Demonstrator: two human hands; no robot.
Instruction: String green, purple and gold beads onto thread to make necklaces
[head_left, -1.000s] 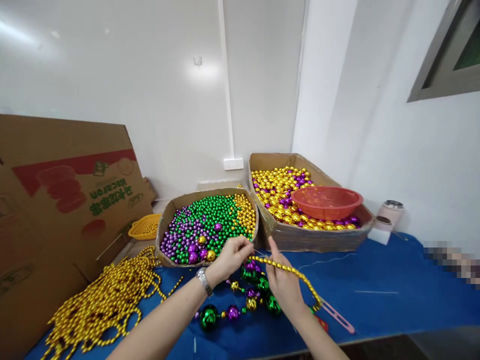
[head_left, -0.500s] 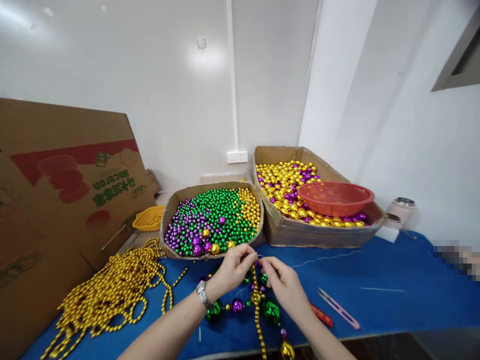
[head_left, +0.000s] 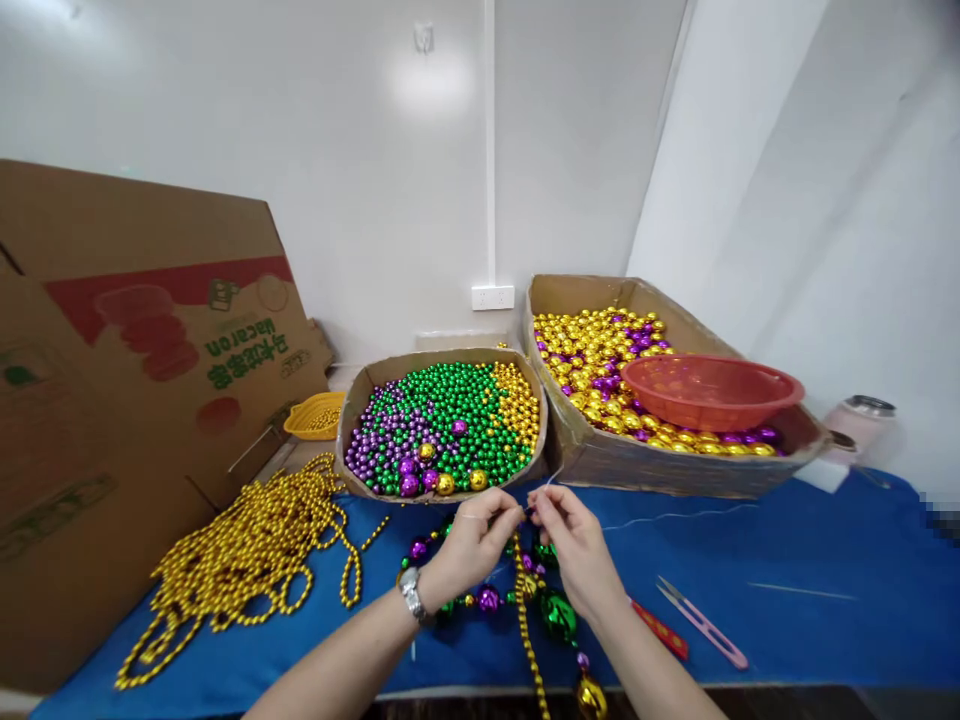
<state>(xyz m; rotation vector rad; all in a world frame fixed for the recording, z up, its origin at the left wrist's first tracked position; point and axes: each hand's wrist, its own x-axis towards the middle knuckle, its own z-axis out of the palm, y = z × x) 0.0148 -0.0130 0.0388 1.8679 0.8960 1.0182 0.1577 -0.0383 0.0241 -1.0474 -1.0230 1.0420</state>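
My left hand (head_left: 478,540), with a watch on its wrist, is closed in a pinch on a thin white thread. Close beside it, my right hand (head_left: 571,540) pinches the same thread (head_left: 555,476), whose end sticks up above the fingers. Below the fingertips hangs a gold bead strand (head_left: 527,640). Around and behind it on the cloth lies a necklace of green, purple and gold beads (head_left: 558,614), partly hidden by my hands. The knot or joint between the fingertips is too small to make out.
A box of small beads (head_left: 442,420) stands ahead, with a larger box (head_left: 652,460) bearing a red basket (head_left: 712,392) to its right. Gold strands (head_left: 255,550) lie left, near a cardboard carton (head_left: 150,400). Pink thread snips (head_left: 705,625) and a red-handled tool (head_left: 660,630) lie right.
The view has shifted, so the boxes sit slightly right and higher. My hands stay together, and a thread end now stands up above my right fingers.
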